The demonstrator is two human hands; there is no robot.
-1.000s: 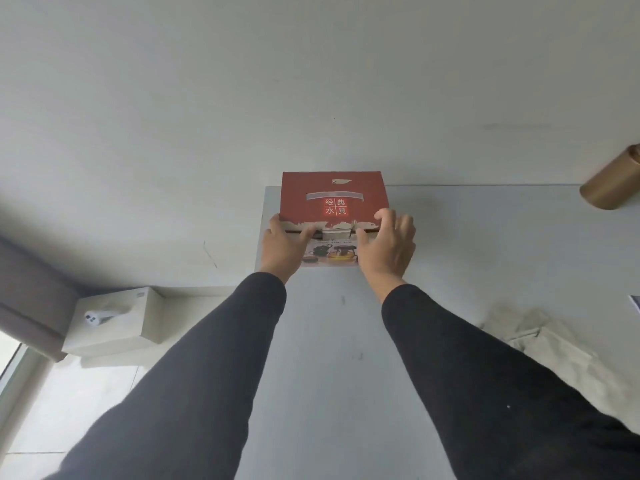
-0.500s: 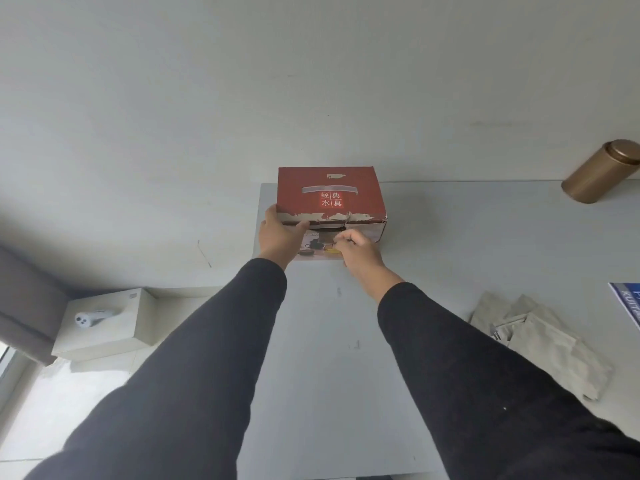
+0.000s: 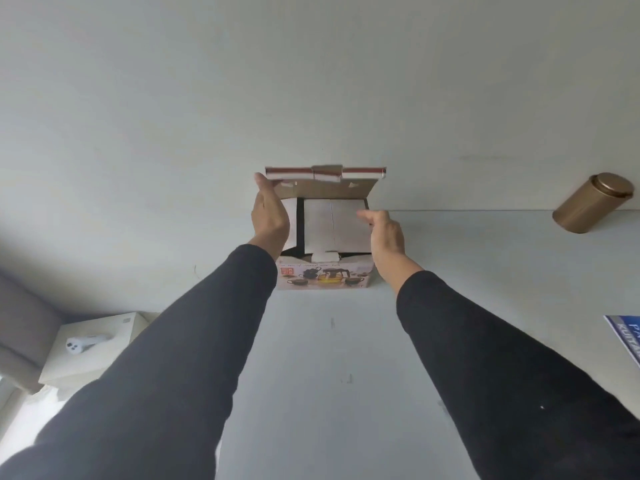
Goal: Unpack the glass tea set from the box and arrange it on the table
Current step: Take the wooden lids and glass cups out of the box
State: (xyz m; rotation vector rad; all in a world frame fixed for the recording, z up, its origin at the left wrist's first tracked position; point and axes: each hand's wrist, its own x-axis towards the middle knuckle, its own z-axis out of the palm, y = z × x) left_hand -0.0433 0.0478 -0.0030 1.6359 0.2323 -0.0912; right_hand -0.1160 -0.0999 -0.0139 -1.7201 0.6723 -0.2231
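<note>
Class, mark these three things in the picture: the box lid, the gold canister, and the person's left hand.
box lid point(image 3: 325, 187), head view, brown inner face of the raised flap.
gold canister point(image 3: 590, 205), head view, its side wall.
left hand point(image 3: 270, 211), head view, back of the hand.

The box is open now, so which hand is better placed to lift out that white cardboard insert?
Probably the right hand: it is free, open, with fingers at the white insert's right edge. The left hand is against the raised lid at the box's left side.

red-edged box point(image 3: 325, 275) showing plain brown cardboard under its lid, white inserts inside and a printed tea-set picture on front, pale grey bench point(image 3: 346, 341), black sleeves point(image 3: 194, 341), a gold canister point(image 3: 588, 204).
</note>
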